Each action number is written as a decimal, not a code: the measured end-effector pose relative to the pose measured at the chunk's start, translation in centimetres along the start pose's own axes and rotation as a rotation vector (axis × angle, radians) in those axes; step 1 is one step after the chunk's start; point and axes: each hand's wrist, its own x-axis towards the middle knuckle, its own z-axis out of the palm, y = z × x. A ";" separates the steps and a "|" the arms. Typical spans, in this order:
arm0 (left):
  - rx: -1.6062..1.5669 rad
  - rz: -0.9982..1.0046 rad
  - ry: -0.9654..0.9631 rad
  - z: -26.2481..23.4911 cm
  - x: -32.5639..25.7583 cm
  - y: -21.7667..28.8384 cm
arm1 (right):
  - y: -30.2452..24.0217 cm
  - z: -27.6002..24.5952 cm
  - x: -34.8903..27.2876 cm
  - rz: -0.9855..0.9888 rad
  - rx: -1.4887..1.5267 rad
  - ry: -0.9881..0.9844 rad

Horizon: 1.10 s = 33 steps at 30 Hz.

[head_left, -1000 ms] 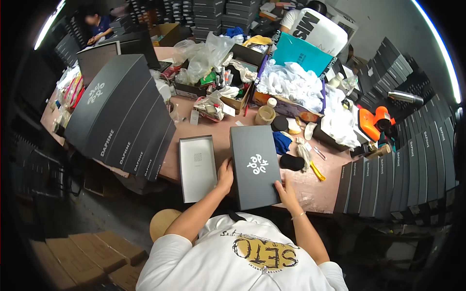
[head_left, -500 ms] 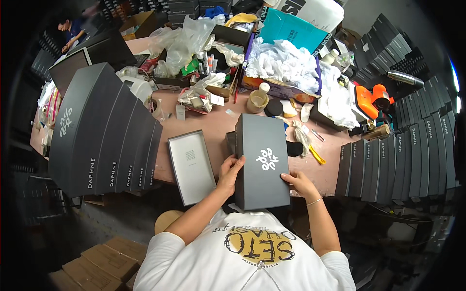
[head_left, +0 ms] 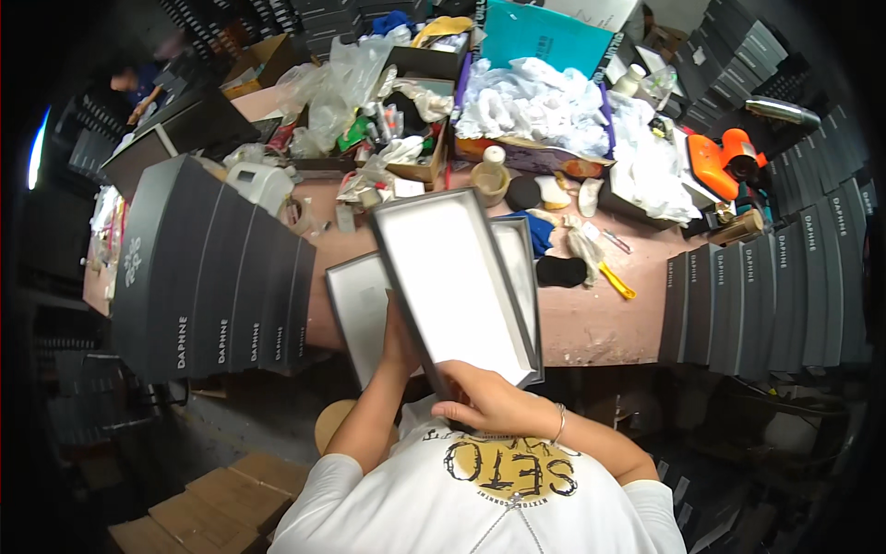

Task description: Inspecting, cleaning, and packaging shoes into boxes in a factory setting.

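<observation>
Tilted in front of me is a dark grey shoebox lid (head_left: 452, 277), its white inside facing up. My left hand (head_left: 399, 337) is closed on its left long side, the fingers partly hidden behind it. At the near end, my right hand (head_left: 484, 399) grips the rim with the thumb toward me. Under the lid, another open grey shoebox piece (head_left: 353, 286) lies on the table to the left. Beneath its right side shows the rim of a further open shoebox part (head_left: 526, 268), mostly covered.
Closed dark shoeboxes (head_left: 203, 277) stand in a row at left, with another row (head_left: 766, 295) at right. Behind are a purple carton of white tissue (head_left: 535, 106), plastic bags (head_left: 328, 102), a bottle in a jar (head_left: 492, 175), a yellow-handled tool (head_left: 616, 281) and an orange tool (head_left: 715, 166).
The logo-topped grey shoebox between my hands has given way to a lid with its white inside up. My right hand has moved left to the near end. The left piece is now partly covered.
</observation>
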 end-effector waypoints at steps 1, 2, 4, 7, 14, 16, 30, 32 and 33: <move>0.410 0.096 -0.107 -3.4 0.6 -0.2 | 1.0 0.7 0.6 -0.082 0.015 -0.067; 0.211 0.022 -0.053 -3.3 0.2 0.2 | 1.8 1.3 1.0 -0.164 -0.144 -0.068; -0.071 -0.054 0.042 -3.2 -0.5 0.9 | 4.0 2.7 1.0 -0.228 -0.258 -0.169; -0.111 -0.047 0.080 -3.5 -1.2 1.5 | 3.9 3.1 0.1 -0.234 -0.229 -0.202; -0.142 -0.043 0.115 -4.3 -2.0 0.9 | 4.0 -0.3 -2.4 0.023 -0.274 0.423; -0.146 -0.048 0.109 -4.1 -1.9 0.7 | 3.8 -1.0 -2.4 -0.046 -0.396 0.484; -0.150 0.003 0.115 -4.5 -2.1 4.1 | 6.7 1.1 0.6 0.067 -0.113 0.415; -0.150 0.042 0.160 -4.6 -2.9 5.4 | 6.7 1.7 1.4 0.086 -0.054 0.399; -0.146 0.064 0.195 -4.4 -3.1 6.1 | 6.7 2.0 1.8 0.083 -0.032 0.395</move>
